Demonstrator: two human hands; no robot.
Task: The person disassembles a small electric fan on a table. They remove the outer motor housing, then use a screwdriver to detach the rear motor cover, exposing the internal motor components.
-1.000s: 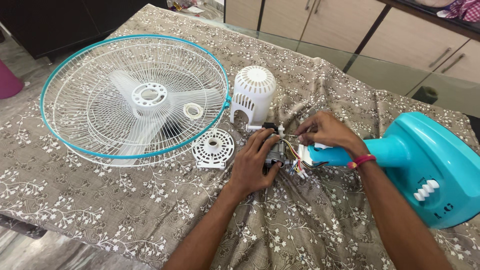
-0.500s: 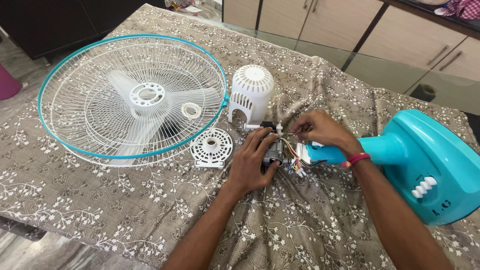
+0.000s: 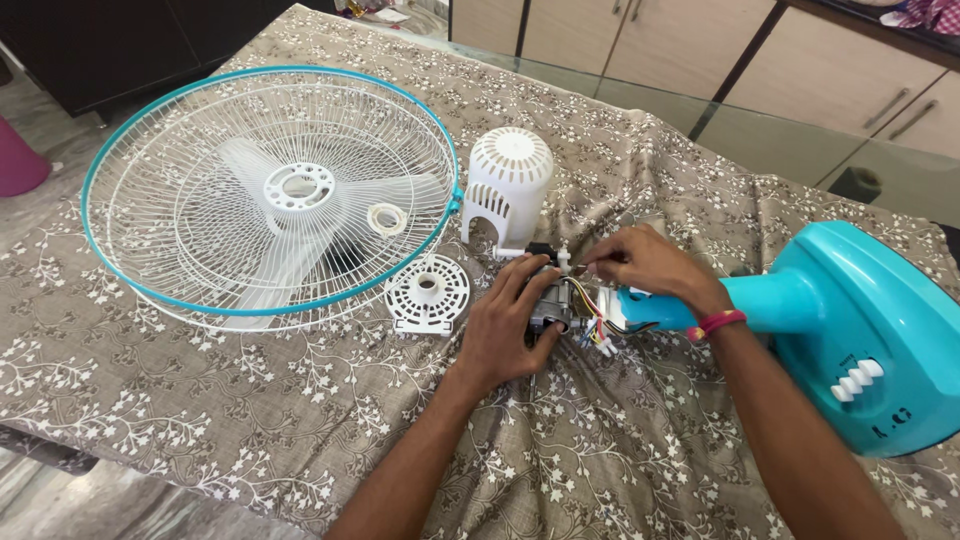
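Far left we see the fan guard (image 3: 270,190), white wire w/ teal rim, lying flat on the floral tablecloth (image 3: 250,400); the pale fan blade (image 3: 255,175) shows through the wires, and a small white ring nut (image 3: 386,219) rests on the grille's right part. Just right of the guard's lower edge lies a round vented white disc (image 3: 427,292). Behind it stands the white motor cover (image 3: 507,185), domed and slotted, upright, touching nothing but the cloth.

Centre: our left hand (image 3: 505,330) is curled over the fan motor (image 3: 550,300), fingers wrapped round its body, thumb underneath, holding it down on the cloth. Coloured wires (image 3: 590,325) run from the motor into the teal neck (image 3: 700,305). Our right hand (image 3: 650,262), red band at the wrist, is pinched shut at the fingertips on the motor's top-right end; what exactly it pinches, we can't tell.

Far right lies the teal fan base (image 3: 870,340), w/ white push buttons (image 3: 853,380) on its face.
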